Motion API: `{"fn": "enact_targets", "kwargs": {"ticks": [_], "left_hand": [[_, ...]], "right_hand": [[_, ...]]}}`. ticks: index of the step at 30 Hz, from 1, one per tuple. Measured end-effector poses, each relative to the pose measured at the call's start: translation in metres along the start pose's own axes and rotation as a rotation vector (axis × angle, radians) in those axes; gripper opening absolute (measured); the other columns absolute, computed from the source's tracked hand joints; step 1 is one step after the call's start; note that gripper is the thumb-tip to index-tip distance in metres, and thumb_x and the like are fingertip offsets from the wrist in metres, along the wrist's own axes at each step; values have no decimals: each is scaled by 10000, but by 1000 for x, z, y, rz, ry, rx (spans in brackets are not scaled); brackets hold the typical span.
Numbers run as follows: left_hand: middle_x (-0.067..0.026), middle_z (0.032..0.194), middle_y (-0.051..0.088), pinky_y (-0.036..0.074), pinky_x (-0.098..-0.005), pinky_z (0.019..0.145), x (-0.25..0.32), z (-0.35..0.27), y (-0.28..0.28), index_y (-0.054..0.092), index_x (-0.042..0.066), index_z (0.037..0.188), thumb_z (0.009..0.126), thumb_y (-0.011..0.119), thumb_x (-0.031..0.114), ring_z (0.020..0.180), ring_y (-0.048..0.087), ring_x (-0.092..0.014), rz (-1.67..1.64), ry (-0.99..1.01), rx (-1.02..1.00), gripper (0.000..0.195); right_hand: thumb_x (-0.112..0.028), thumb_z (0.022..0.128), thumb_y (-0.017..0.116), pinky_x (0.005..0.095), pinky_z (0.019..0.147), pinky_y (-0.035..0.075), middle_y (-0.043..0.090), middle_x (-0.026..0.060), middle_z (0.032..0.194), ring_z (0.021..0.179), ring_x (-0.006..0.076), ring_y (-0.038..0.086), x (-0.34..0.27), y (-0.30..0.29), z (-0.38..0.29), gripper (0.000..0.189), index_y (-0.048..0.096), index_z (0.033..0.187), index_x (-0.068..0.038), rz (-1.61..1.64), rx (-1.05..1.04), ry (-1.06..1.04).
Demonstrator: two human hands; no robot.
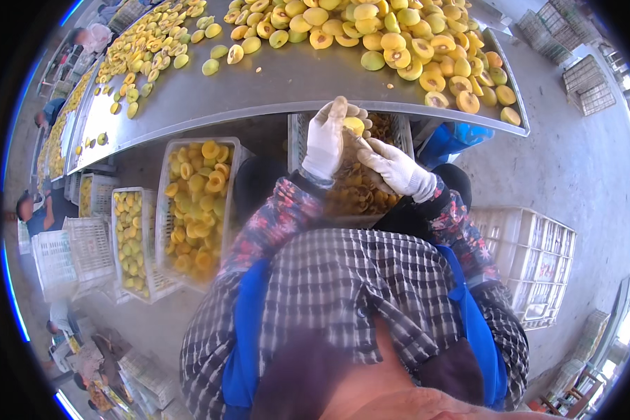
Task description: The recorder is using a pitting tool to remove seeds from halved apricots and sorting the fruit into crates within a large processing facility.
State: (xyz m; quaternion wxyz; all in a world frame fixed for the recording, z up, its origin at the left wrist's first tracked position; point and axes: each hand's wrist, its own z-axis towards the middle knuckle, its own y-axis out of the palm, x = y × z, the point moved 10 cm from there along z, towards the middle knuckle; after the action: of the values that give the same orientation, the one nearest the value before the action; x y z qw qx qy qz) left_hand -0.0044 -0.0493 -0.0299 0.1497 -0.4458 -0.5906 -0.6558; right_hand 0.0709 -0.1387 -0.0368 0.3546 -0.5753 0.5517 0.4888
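Note:
A yellow halved fruit (354, 125), perhaps a peach or plum, is held in my gloved left hand (329, 137), just past the metal table's front edge. My right hand (394, 167), also in a whitish glove, grips a small thin metal tool (358, 139) whose tip is at or near the fruit; the exact contact is hidden. Below both hands stands a crate (297, 136) of brownish fruit pieces. On the metal table (294, 79) lie many halved yellow fruits (394, 42), several showing brown centres.
To the left stand a crate of yellow halves (197, 199) and a narrower crate of fruit (129, 236). An empty white crate (530, 262) is at the right, with a blue container (454, 139) under the table's right end. People sit at far left.

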Motion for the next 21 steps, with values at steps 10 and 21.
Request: {"fn": "enact_targets", "kwargs": {"ticks": [10,21], "left_hand": [[-142,896,649,577,-398,673,-12,-3,12,580,13,992,929,595,370,764,665,-276,-176,-292,39,362],[-150,1180,610,446,-383,931,201,-24,-102,636,124,1153,861,632,368,1092,570,-319,2104,262,385,381]], "right_hand": [[-380,987,481,201,324,202,355,-44,560,355,50,255,11,31,-16,307,541,994,-79,728,-135,275],[-277,931,552,357,860,474,605,141,1241,1043,329,603,36,-40,-37,355,543,1171,-16,-708,-31,67]]}}
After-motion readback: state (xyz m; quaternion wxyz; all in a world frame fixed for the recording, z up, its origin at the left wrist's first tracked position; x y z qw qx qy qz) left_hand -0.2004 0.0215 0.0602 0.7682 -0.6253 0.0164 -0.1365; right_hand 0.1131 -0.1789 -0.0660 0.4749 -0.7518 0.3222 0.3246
